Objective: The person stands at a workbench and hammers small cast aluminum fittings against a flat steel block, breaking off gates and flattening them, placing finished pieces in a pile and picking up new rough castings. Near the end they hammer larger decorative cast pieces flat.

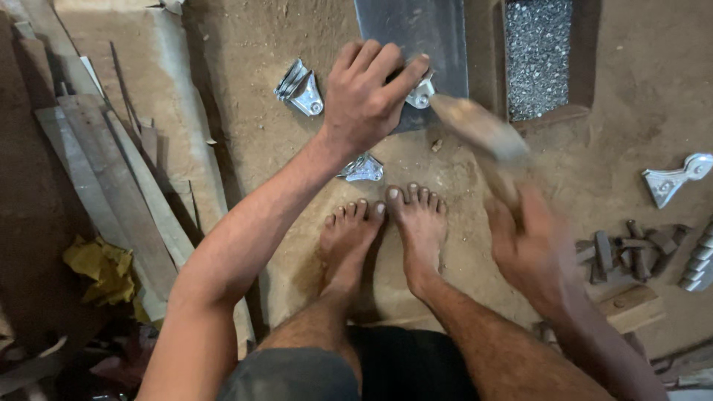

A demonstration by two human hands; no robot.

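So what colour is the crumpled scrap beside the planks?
Yellow: the crumpled scrap lies by the planks, seen in the head view.

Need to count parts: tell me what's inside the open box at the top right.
The wooden box is filled with a bed of small shiny metal pieces, too small to tell apart. Its bottom is covered by them, and its upper end runs out of view.

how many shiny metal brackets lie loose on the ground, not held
3: a stacked bracket pile up left of the left hand, one above the toes, one far right. More may be hidden.
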